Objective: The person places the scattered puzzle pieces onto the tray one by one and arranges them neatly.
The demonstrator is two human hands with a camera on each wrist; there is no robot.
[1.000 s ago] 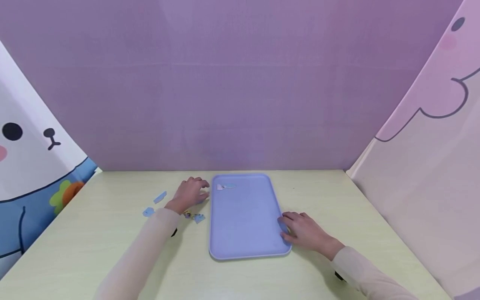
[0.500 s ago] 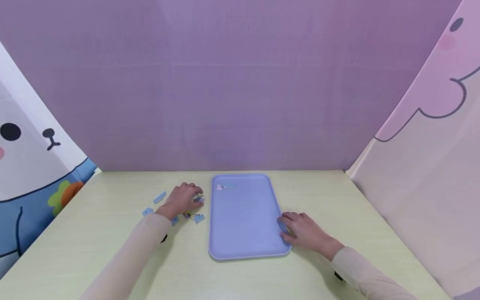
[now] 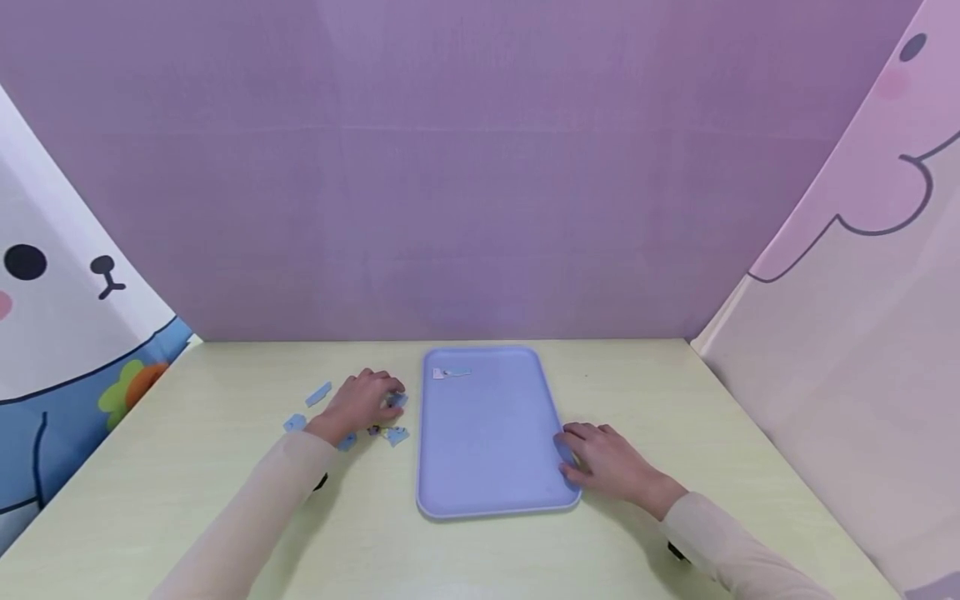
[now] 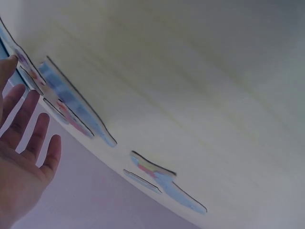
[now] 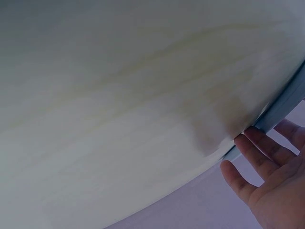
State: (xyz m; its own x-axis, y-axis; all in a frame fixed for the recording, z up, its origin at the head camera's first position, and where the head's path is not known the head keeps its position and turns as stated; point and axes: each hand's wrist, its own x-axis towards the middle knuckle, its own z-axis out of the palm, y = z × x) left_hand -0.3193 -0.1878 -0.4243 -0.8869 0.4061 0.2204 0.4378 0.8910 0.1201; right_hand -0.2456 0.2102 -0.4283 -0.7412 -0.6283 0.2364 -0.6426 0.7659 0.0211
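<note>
My left hand (image 3: 362, 402) is low over the table, left of the tray, thumb and fingers spread around a blue jigsaw piece (image 3: 397, 401). In the left wrist view its fingers are loosely extended, with a fingertip close to the pieces; a firm grip is not visible. More blue and multicoloured puzzle pieces (image 3: 397, 436) lie just below that hand. My right hand (image 3: 611, 462) rests at the right rim of the lilac tray (image 3: 495, 442), fingertips touching it. Near the tray's upper left corner lies a small pink and light blue puzzle piece or joined pieces (image 3: 451, 373).
Further left on the pale table (image 3: 480, 558) are a long blue piece (image 3: 318, 394), a rounded blue piece (image 3: 296, 422) and another blue piece (image 3: 347, 442) near my left wrist. A purple partition (image 3: 480, 183) stands along the table's back edge.
My left hand has moved left and slightly down, away from the tray's left edge, then nearly stopped at the blue piece. My right hand stays at the tray rim.
</note>
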